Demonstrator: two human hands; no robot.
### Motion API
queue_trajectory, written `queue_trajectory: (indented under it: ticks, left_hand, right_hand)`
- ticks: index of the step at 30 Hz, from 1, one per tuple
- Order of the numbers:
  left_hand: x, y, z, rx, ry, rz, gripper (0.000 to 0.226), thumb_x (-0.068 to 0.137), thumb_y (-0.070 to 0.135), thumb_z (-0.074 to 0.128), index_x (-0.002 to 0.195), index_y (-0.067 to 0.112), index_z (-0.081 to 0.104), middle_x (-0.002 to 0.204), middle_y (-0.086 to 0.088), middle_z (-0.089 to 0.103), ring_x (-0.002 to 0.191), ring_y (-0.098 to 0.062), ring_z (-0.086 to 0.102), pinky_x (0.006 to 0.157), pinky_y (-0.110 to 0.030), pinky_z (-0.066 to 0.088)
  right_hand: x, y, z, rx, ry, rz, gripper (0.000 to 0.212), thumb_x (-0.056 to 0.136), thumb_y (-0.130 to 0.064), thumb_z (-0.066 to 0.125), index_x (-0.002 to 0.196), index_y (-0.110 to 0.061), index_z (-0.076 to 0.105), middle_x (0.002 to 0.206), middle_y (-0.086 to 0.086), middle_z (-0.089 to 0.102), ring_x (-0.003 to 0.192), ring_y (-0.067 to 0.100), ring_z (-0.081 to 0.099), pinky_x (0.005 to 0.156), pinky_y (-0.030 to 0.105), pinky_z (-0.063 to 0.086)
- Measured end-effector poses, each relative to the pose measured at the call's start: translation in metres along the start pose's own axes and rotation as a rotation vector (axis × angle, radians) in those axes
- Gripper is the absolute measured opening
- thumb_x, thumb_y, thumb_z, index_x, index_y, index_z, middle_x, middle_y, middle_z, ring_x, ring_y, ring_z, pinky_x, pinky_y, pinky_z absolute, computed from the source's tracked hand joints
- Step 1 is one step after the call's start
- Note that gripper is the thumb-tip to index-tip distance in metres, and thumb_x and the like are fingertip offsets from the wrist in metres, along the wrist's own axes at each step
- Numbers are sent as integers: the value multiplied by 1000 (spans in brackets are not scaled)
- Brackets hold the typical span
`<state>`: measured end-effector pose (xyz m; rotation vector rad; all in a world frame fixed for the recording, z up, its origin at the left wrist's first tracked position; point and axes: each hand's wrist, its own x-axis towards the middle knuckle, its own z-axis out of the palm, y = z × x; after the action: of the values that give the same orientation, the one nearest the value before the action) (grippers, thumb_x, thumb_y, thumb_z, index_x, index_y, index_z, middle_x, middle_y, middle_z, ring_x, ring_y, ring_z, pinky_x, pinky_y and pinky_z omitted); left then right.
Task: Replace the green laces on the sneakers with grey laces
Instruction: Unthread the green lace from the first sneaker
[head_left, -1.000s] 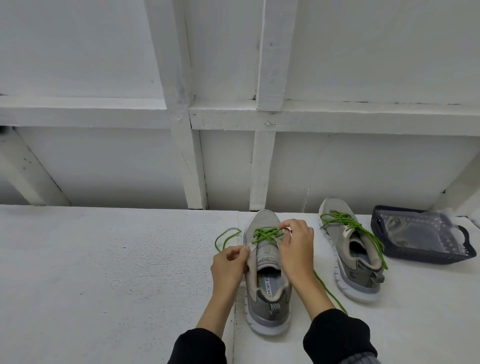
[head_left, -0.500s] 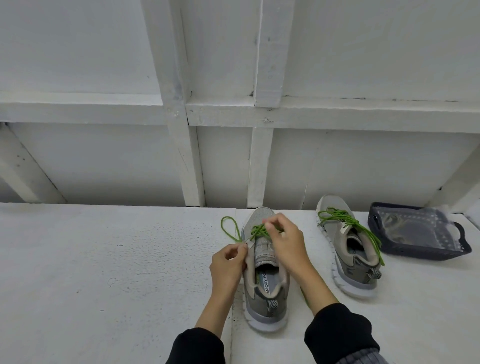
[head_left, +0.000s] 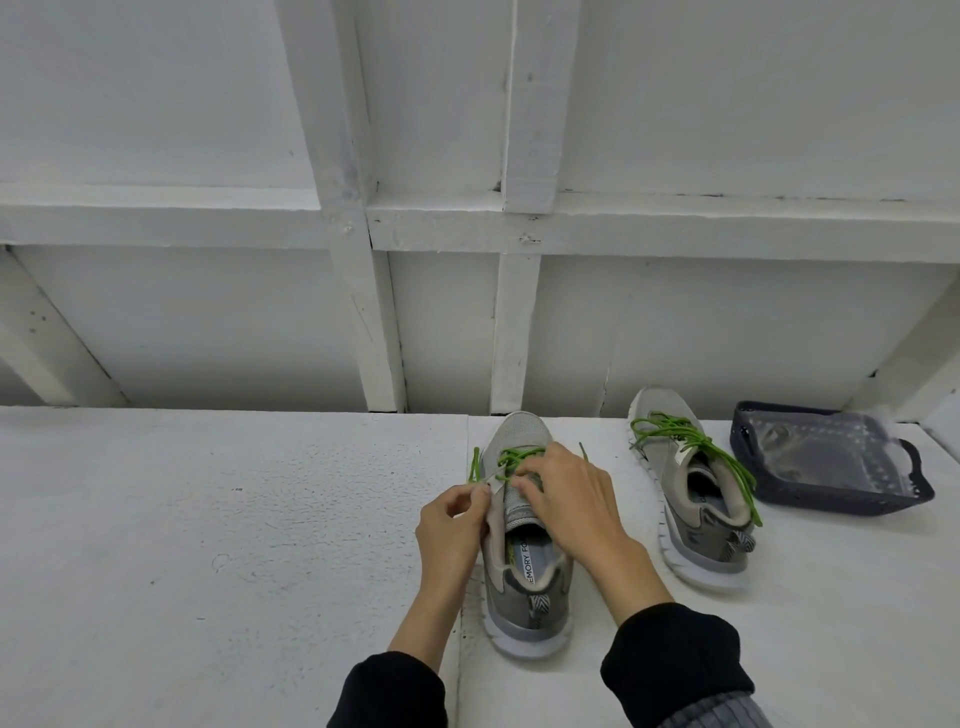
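Fingers of both hands are busy at the near sneaker (head_left: 524, 525), which sits on the white bench (head_left: 208, 519), toe to the wall. The left hand (head_left: 452, 525), at the shoe's left flank, pinches the green lace (head_left: 511, 460) between curled thumb and forefinger. The right hand (head_left: 566, 499) arches over the tongue, fingertips hooked into the crossings near the toe.

A second ago green crossings ran further up the shoe and a wide loop lay out to its left. Now only the lowest rows look threaded, and that loop has shrunk to a short strand standing up beside the toe. I'd judge the unlacing of this shoe nearly done.

The second sneaker (head_left: 685, 488), to the right of the first, is fully laced in green. Further right sits a dark basket (head_left: 831, 499) holding a clear bag; whether the grey laces are inside, I cannot tell.
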<state>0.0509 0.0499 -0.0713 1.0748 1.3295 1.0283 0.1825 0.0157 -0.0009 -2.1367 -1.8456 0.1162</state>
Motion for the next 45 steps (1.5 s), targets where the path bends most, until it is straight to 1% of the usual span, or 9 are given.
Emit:
queue_trajectory:
  ticks: [5,12,20,23,27,29,33,38,45]
  left_hand:
    - [1,-1,0,-2,-5,-4,8,87,24,70,82,25,76,81,5,75,86,-17,70,87,-45,57]
    - [0,-2,0,13,-7,8,8,88,26,70,83,25,76,81,4,75,85,-18,70,87,-47,56]
    - [2,-4,0,25,1,10,8,87,28,70,81,29,76,79,6,74,84,-17,70,86,-48,57]
    - [2,-4,-1,27,-1,12,7,87,29,70,83,28,76,80,6,74,85,-16,69,86,-47,57]
    - [0,-3,0,16,3,13,7,87,27,70,83,27,76,81,5,74,85,-17,69,85,-45,57]
    - [0,-2,0,10,2,16,7,87,26,71,81,26,76,80,4,74,86,-20,69,85,-45,57]
    - [0,-2,-1,17,-16,22,8,87,30,71,81,27,76,80,4,74,84,-19,70,87,-49,56]
    - [-2,0,-2,33,-30,35,9,88,30,69,83,27,76,80,4,75,84,-16,70,88,-49,55]
    - [-3,2,-1,50,-26,39,9,88,31,68,84,29,76,80,7,75,84,-13,70,86,-46,56]
  right_hand:
    - [3,6,1,190,-1,85,20,98,-35,47,97,-23,63,96,-7,40,94,17,53,69,29,34]
    - [1,4,0,18,-52,4,21,94,-42,53,105,-27,65,106,-4,40,103,17,47,73,30,39]
    - [0,12,-10,926,287,176,15,86,-24,69,76,-36,66,110,-9,52,117,17,43,89,18,31]
    - [-4,11,-19,1114,441,197,20,86,-25,67,74,-41,67,112,-12,58,117,13,50,98,29,38]
    - [-3,9,-23,1333,442,143,16,95,-12,55,83,-22,61,103,-1,70,101,13,64,91,27,47]
    - [-2,5,-19,1387,287,179,14,99,-8,46,87,-13,51,77,7,65,69,20,62,75,33,51]
    - [4,-2,-3,877,149,183,4,97,-26,52,97,-26,56,58,-10,46,51,9,39,55,27,35]
    - [15,-16,1,21,32,-50,26,95,-41,52,110,-26,67,108,-1,57,100,19,57,72,30,39]
    - [18,-13,9,-132,24,-82,19,96,-27,52,107,-19,66,112,-1,52,108,19,45,68,29,33]
